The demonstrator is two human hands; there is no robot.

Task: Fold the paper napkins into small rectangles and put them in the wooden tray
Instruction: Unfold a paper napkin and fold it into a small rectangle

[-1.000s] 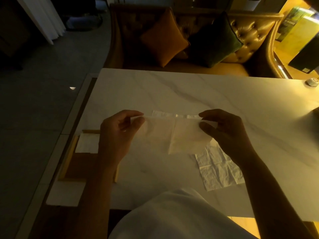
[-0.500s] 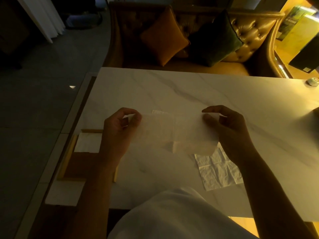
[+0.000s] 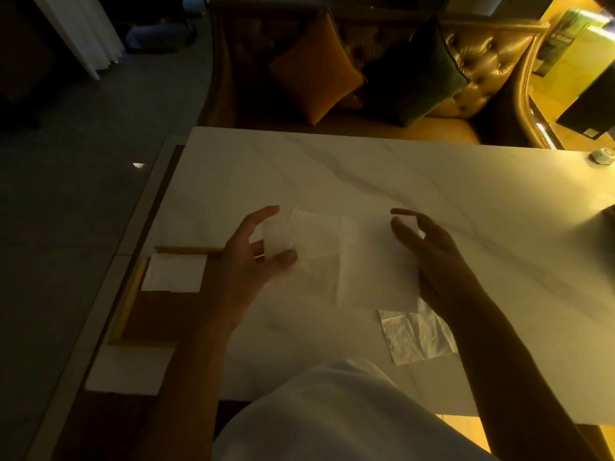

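Left hand (image 3: 247,261) pinches, slack-fingered right hand (image 3: 434,257) touches the napkin (image 3: 346,264), long axis left-right.

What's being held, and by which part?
The napkin: left hand seems to pinch its left edge. Right hand looks open beside the right edge.

No text can be read: print on the green box (image 3: 565,38) far beyond the right hand (image 3: 432,251) is too blurred.
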